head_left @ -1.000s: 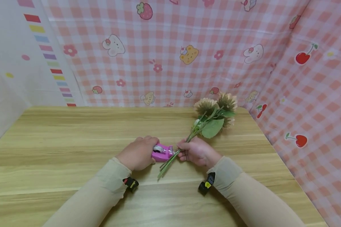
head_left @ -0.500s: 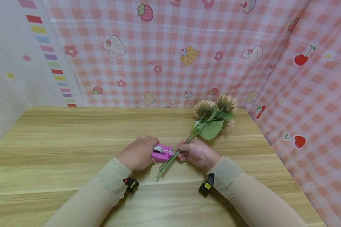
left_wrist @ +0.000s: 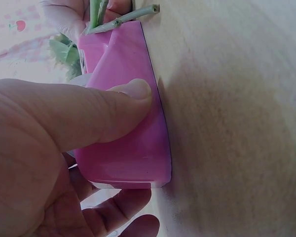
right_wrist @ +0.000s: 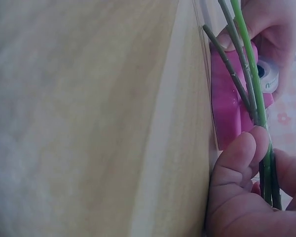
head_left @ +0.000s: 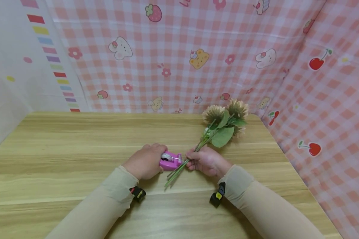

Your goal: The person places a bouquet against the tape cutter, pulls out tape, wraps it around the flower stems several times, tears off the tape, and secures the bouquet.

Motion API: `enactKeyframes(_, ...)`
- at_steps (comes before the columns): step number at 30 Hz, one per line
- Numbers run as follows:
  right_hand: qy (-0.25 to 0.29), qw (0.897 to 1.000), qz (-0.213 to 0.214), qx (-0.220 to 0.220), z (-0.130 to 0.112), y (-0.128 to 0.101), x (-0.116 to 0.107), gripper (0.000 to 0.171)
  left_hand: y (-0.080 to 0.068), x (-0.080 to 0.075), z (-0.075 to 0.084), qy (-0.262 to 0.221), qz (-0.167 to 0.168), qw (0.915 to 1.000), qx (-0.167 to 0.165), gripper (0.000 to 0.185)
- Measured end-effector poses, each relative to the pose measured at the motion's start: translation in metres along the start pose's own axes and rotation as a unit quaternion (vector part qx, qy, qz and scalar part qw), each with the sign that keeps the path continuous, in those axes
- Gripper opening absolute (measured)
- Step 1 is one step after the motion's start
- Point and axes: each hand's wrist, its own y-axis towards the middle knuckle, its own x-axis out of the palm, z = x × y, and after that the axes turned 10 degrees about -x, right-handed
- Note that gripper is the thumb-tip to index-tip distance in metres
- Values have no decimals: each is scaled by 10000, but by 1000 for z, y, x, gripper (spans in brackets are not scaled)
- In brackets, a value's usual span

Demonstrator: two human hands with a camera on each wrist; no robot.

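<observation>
The left hand (head_left: 145,161) grips a pink tape dispenser (head_left: 170,161) that sits on the wooden counter (head_left: 62,149), roughly at its middle and just in front of the person. In the left wrist view the thumb (left_wrist: 93,116) presses flat against the pink side of the dispenser (left_wrist: 128,128) while the other fingers curl under its far side, so the hand is closed around it. A roll of clear tape (head_left: 167,156) shows in the top of the dispenser. The right hand (head_left: 207,160) is closed around a small bunch of artificial flowers (head_left: 222,121), pinching the green stems (head_left: 176,172) together just to the right of the dispenser. The stems run slantwise from the hand, their cut ends pointing down toward the person and crossing the front end of the dispenser, touching it or very nearly so. In the right wrist view the stems (right_wrist: 246,84) pass between the thumb (right_wrist: 234,163) and the curled fingers and lie across the pink body (right_wrist: 229,108). The flower heads, tan and fluffy, with broad green leaves (head_left: 222,135), lie at the far right part of the counter, near the hanging pink checked cloth (head_left: 197,49) printed with cherries and cartoon animals. Both arms wear beige sleeves (head_left: 107,199), each with a small black device at the wrist.
</observation>
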Motion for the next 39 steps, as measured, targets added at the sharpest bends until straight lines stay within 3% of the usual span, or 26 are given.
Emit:
enactKeyframes(21,41,10000,-82,-35,-2,-3,-2,10,3,1,0,4,1,10000,3,57)
enactKeyframes(26,43,10000,35,-3,-2,-3,-1,1,3,1,0,3,-41,10000,-42,59)
enactKeyframes(31,166,9997,183,-34,-4,-2,1,9,2,1,-1,24,-54,10000,-54,62)
enactKeyframes(35,262,9996,122,-40,-6,-5,1,4,0,1,-1,43,-21,10000,-34,61)
enactKeyframes(39,362,9993,69,21,-8,-7,1,10,0,-1,0,8,-8,10000,-11,59)
